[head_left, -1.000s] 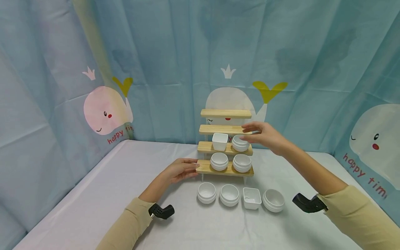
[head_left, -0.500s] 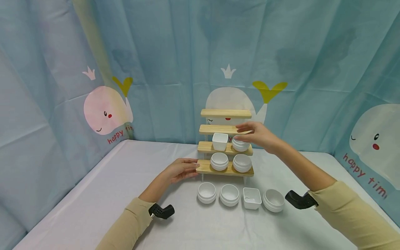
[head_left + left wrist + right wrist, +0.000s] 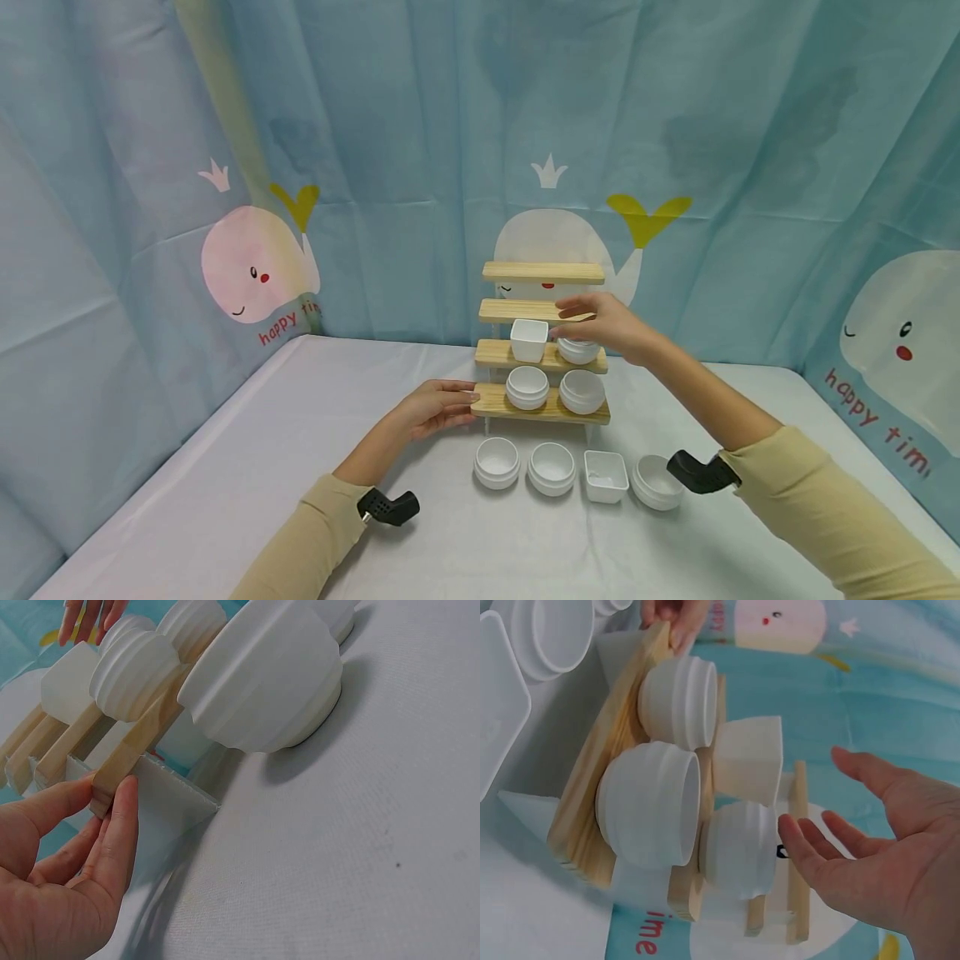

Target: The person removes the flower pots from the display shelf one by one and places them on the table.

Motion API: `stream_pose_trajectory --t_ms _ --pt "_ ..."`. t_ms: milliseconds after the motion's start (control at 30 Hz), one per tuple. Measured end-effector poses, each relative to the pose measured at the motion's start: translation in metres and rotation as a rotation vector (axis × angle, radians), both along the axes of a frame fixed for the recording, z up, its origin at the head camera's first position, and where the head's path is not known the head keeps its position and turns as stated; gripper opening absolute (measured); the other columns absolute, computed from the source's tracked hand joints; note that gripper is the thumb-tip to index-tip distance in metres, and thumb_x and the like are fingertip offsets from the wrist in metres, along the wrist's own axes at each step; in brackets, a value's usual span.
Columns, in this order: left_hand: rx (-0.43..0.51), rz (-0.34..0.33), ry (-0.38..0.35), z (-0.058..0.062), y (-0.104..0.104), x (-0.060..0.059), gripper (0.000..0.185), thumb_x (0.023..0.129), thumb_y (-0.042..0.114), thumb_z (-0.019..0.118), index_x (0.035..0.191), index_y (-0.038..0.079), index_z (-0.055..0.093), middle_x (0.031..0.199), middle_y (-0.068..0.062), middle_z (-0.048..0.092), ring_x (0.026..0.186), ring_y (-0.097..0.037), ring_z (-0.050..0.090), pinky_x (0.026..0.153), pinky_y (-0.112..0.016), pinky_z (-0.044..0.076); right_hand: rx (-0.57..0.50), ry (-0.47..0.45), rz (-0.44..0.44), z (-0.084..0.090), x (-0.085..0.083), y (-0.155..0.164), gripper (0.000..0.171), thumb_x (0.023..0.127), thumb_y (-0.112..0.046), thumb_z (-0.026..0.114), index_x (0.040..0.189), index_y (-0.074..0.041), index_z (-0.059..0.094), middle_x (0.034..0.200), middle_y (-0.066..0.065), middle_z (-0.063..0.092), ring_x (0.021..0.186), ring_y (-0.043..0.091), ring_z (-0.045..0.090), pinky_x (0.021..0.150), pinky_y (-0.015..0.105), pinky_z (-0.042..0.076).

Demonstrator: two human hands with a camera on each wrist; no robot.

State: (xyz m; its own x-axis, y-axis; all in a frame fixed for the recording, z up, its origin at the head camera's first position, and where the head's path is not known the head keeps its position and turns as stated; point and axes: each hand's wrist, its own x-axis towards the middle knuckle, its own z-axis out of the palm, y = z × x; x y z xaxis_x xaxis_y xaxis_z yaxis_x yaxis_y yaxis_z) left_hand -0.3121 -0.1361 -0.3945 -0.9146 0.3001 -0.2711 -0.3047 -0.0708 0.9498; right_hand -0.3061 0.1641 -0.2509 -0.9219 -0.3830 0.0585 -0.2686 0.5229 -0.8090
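Note:
A stepped display stand (image 3: 491,401) has several wooden boards on clear supports. My left hand (image 3: 433,408) pinches the left end of its lowest board between thumb and fingers, as the left wrist view (image 3: 71,862) also shows. Two round white bowls, a left one (image 3: 527,397) and a right one (image 3: 582,400), sit on that board. One step up stand a square white bowl (image 3: 528,347) and a round white bowl (image 3: 577,354). My right hand (image 3: 611,325) hovers over that round bowl with fingers apart, holding nothing; its fingertips are close to the square bowl. Whether they touch it is unclear.
In front of the stand, a row on the white cloth holds two round bowls (image 3: 497,472) (image 3: 552,478), a square bowl (image 3: 606,487) and another round bowl (image 3: 657,492). Behind hangs a blue whale-print curtain (image 3: 405,208).
My right hand has moved left across the round bowl on the second step, towards the square bowl. My left hand and the bowls have stayed where they were.

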Motion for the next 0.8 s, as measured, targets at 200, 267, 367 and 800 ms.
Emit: stream_pose_trajectory --t_ms 200,267,367,800 --pt "-0.001 0.004 -0.004 0.001 0.000 0.000 0.048 0.105 0.001 0.063 0.149 -0.011 0.049 0.108 -0.010 0.070 0.085 -0.011 0.074 0.078 -0.022 0.066 0.004 0.004 -0.005 -0.003 -0.006 -0.004 0.061 0.101 -0.012 0.072 0.153 0.009 0.046 0.153 0.031 0.048 0.139 0.045 0.051 0.113 0.052 0.053" --pt "-0.005 0.006 -0.005 0.001 0.000 0.001 0.048 0.104 0.002 0.064 0.149 -0.010 0.049 0.108 -0.010 0.070 0.085 -0.011 0.074 0.078 -0.022 0.066 0.010 0.009 -0.006 -0.003 -0.007 -0.005 0.062 0.101 -0.012 0.072 0.152 0.009 0.046 0.153 0.031 0.049 0.139 0.045 0.051 0.113 0.052 0.054" --pt "-0.008 0.006 -0.005 0.001 0.000 0.001 0.049 0.104 0.002 0.064 0.149 -0.010 0.049 0.109 -0.011 0.070 0.086 -0.012 0.074 0.078 -0.022 0.066 0.034 0.025 -0.013 -0.002 -0.008 -0.007 0.062 0.100 -0.014 0.073 0.152 0.009 0.047 0.152 0.030 0.050 0.140 0.044 0.050 0.113 0.051 0.054" --pt "-0.007 0.005 -0.002 0.001 0.000 0.001 0.050 0.104 0.002 0.064 0.150 -0.010 0.048 0.111 -0.012 0.069 0.086 -0.012 0.074 0.079 -0.023 0.066 0.077 0.041 -0.027 -0.001 -0.014 -0.018 0.063 0.098 -0.015 0.076 0.150 0.009 0.049 0.150 0.029 0.053 0.139 0.043 0.051 0.114 0.054 0.051"
